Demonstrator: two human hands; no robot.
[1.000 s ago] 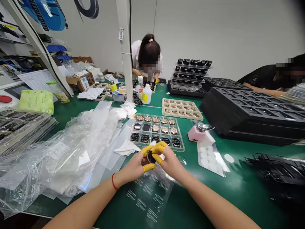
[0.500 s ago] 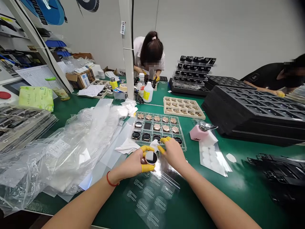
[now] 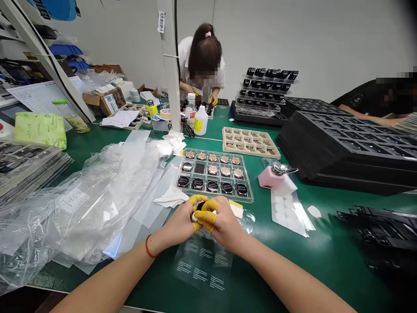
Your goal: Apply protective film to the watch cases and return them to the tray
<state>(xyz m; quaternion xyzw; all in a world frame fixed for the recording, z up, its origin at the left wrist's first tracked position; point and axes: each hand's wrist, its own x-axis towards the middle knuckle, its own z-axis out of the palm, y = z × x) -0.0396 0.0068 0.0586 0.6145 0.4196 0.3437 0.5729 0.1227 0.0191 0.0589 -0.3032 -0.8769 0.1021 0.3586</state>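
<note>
My left hand, with yellow finger cots, is closed around the edge of a round watch head with a dark face. My right hand, also in yellow cots, presses a small white wipe against it; its fingers cover most of the watch head and the wipe. Just beyond lies a clear tray holding rose-gold and black-faced watch heads. A crumpled white cloth sits left of my hands. Under them is a transparent sheet of round films with white print.
Clear plastic bags cover the left side. A pink pump bottle and white sheets stand right of the tray. Farther off are a beige tray, black foam trays and a white post. Two co-workers sit beyond.
My right hand has moved left and down from near the tray, bringing the white wipe onto the watch head. My left hand still holds the watch head. The view has shifted slightly.
</note>
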